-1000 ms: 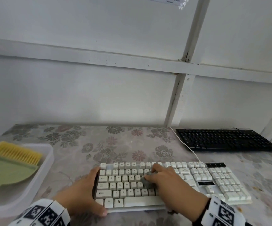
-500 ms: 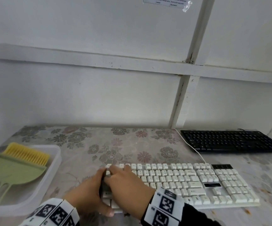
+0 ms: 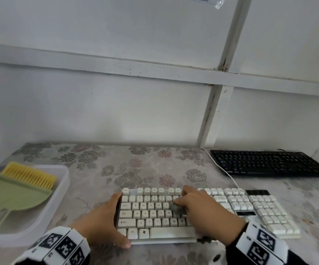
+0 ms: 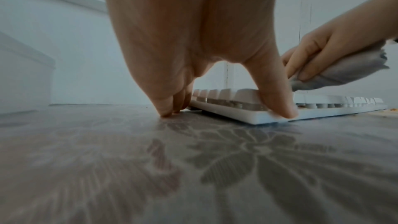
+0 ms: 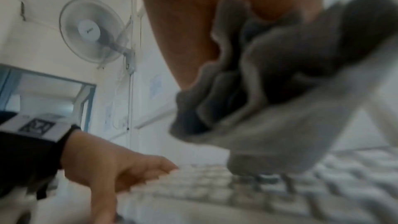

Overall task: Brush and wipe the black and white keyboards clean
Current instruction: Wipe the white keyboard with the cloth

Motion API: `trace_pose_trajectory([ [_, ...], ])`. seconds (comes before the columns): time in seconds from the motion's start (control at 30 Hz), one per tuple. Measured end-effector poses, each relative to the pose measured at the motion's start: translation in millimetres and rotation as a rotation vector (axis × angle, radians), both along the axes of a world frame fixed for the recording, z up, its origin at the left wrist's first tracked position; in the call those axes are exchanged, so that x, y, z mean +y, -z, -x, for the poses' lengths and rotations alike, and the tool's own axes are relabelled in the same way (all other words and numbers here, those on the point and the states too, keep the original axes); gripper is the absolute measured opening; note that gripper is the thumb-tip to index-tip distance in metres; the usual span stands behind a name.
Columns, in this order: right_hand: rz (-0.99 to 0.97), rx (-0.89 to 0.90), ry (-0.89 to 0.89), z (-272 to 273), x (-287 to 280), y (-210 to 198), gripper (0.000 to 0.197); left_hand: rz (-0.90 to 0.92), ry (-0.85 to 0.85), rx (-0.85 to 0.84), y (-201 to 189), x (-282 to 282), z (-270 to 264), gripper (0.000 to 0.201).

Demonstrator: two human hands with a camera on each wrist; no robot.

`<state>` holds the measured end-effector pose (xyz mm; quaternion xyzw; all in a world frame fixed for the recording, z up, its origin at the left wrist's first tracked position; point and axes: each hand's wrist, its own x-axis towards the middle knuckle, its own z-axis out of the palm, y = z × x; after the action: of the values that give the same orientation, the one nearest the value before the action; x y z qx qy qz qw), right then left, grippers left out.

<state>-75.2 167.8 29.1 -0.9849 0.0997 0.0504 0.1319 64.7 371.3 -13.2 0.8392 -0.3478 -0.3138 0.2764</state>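
The white keyboard (image 3: 154, 213) lies on the flowered table in front of me. My left hand (image 3: 105, 224) braces its left end, thumb (image 4: 277, 101) on the front edge and fingers (image 4: 170, 106) down on the table by the side. My right hand (image 3: 202, 209) grips a bunched grey cloth (image 3: 175, 207) and presses it onto the keys near the middle of the keyboard; the same grey cloth (image 4: 336, 76) shows in the left wrist view, and the right wrist view shows that cloth (image 5: 269, 91) blurred. The black keyboard (image 3: 269, 163) rests at the back right, untouched.
A clear plastic tray (image 3: 59, 190) at the left holds a green dustpan (image 3: 15, 196) and a yellow-bristled brush (image 3: 28, 175). A white cable (image 3: 223, 173) runs between the two keyboards. A white wall stands right behind the table.
My right hand with the cloth swept to the keyboard's left end half a second ago and has come back to the middle keys. My left hand has stayed on the left end.
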Motion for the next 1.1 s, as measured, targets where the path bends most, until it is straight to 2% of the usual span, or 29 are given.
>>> trace_pose_trajectory([
  [0.07, -0.056, -0.037, -0.022, -13.3, 19.1, -6.2, 0.035, 0.006, -0.006, 0.001, -1.3, 0.1, 0.5, 0.120],
  [0.17, -0.082, -0.116, -0.193, -36.0, 54.8, -9.5, 0.020, 0.016, -0.008, -0.005, -1.2, 0.6, -1.4, 0.120],
  [0.3, 0.107, 0.022, -0.345, -61.5, 84.3, -1.9, 0.030, 0.016, -0.023, -0.008, 0.6, 0.8, -2.2, 0.125],
  [0.37, 0.116, 0.025, -0.324, -59.2, 81.4, 2.1, 0.029, 0.003, -0.011, -0.032, -1.6, 0.5, -1.5, 0.124],
  [0.47, 0.051, 0.006, -0.269, -39.8, 58.7, 1.9, 0.026, -0.011, 0.006, -0.005, -4.8, 0.7, -1.2, 0.134],
  [0.73, -0.003, 0.010, -0.084, -1.6, -13.9, 16.3, 0.018, -0.021, -0.019, 0.009, -7.3, 0.3, 2.8, 0.122],
  [0.87, -0.104, 0.047, 0.067, 11.5, -38.9, -1.1, 0.022, -0.020, -0.023, 0.028, -7.5, 0.8, 3.0, 0.123],
  [1.0, -0.138, -0.090, 0.087, 12.1, -44.9, -7.9, 0.025, -0.002, -0.022, 0.059, -7.8, -0.8, 3.7, 0.120],
  [1.1, -0.098, -0.089, 0.017, 14.4, -39.4, 16.0, 0.023, -0.006, -0.018, 0.048, -7.3, -1.4, 2.8, 0.119],
])
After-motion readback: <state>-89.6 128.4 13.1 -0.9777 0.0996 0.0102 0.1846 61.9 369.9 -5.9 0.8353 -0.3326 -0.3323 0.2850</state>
